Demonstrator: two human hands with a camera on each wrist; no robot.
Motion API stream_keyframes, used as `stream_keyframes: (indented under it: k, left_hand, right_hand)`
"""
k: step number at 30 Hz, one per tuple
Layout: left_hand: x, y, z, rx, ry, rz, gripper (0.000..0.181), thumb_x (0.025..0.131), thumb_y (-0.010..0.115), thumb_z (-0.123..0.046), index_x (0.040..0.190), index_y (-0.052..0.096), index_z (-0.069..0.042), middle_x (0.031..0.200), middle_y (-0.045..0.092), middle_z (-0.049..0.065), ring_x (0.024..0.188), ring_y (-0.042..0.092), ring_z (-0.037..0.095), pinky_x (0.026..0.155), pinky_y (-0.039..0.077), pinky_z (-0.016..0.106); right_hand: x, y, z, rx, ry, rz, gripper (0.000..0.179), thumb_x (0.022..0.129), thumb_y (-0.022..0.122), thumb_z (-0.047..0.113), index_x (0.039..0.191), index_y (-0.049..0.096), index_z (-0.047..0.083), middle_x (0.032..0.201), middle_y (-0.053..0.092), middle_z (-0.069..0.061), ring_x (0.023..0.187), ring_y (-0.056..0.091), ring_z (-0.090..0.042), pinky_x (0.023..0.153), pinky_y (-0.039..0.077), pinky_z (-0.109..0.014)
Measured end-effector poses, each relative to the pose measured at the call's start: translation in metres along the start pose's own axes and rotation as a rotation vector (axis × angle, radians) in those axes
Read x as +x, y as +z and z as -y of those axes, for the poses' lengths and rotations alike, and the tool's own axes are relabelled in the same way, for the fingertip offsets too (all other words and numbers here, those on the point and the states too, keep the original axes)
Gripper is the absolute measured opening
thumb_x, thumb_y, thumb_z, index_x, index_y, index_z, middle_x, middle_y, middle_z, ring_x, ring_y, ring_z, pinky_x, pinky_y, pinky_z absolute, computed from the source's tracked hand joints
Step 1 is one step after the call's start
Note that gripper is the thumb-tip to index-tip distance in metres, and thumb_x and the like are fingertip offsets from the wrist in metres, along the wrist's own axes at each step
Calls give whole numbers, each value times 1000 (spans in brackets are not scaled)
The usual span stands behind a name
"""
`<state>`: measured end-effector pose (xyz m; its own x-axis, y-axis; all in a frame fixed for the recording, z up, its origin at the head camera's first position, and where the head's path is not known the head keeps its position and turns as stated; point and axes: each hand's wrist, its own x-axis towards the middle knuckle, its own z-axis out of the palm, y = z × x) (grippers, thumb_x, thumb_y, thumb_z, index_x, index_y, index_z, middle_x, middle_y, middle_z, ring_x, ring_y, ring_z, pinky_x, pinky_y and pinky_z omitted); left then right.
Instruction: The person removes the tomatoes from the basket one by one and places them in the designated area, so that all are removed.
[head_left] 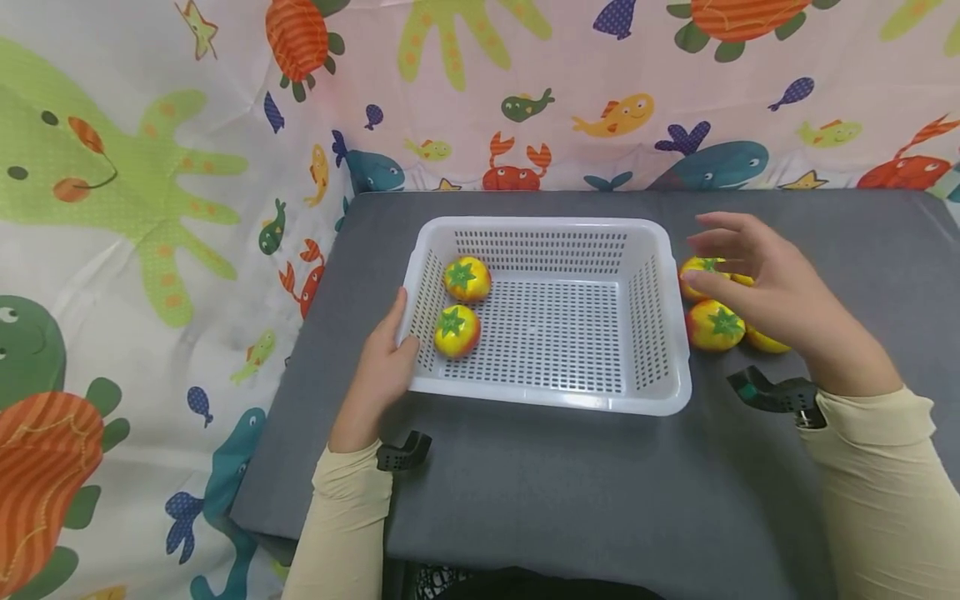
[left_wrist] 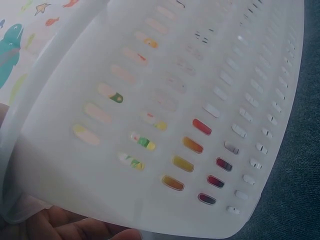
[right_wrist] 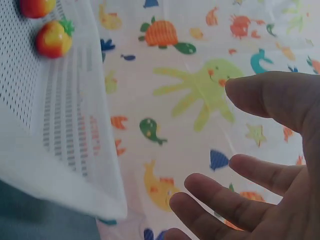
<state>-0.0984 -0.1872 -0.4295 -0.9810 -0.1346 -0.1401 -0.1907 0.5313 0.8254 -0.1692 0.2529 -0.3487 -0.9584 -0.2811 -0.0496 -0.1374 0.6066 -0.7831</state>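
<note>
A white plastic basket (head_left: 525, 400) with slotted walls sits on the grey table. My left hand (head_left: 380, 375) grips its left side, thumb over the rim; the left wrist view shows fingers (left_wrist: 85, 227) curled below the basket's edge. Inside, along the left wall, lie two yellow-and-red toy fruits, a rear one (head_left: 467, 279) and a front one (head_left: 457, 332), each topped by a green star-shaped leaf. To the right of the basket, my right hand (head_left: 772, 283) hovers with fingers spread and nothing held. Several matching toy fruits (head_left: 716, 325) cluster under it, partly hidden by the hand.
The grey table (head_left: 600, 483) extends in front of the basket and to its right. A curtain (head_left: 450, 117) printed with sea animals hangs along the back and left sides. Each wrist wears a black camera mount, such as the right mount (head_left: 772, 392).
</note>
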Motion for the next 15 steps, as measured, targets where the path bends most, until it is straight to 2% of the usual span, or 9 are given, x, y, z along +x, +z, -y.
stream_keyframes:
  k: [8, 15]
  left_hand:
    - [0, -1, -1, 4, 2, -8, 74, 105, 45, -14, 168, 15, -38, 173, 28, 2, 141, 53, 35, 96, 56, 57]
    - [0, -1, 0, 6, 5, -5, 74, 105, 45, -13, 169, 16, -36, 173, 27, 1, 145, 49, 32, 104, 52, 58]
  right_hand:
    - [15, 19, 25, -9, -69, 57, 76, 97, 74, 28, 162, 36, 16, 155, 50, -23, 137, 47, -51, 106, 38, -78]
    - [23, 34, 44, -24, -170, 67, 70, 96, 76, 25, 157, 43, 15, 150, 55, -22, 135, 52, -45, 109, 41, -71]
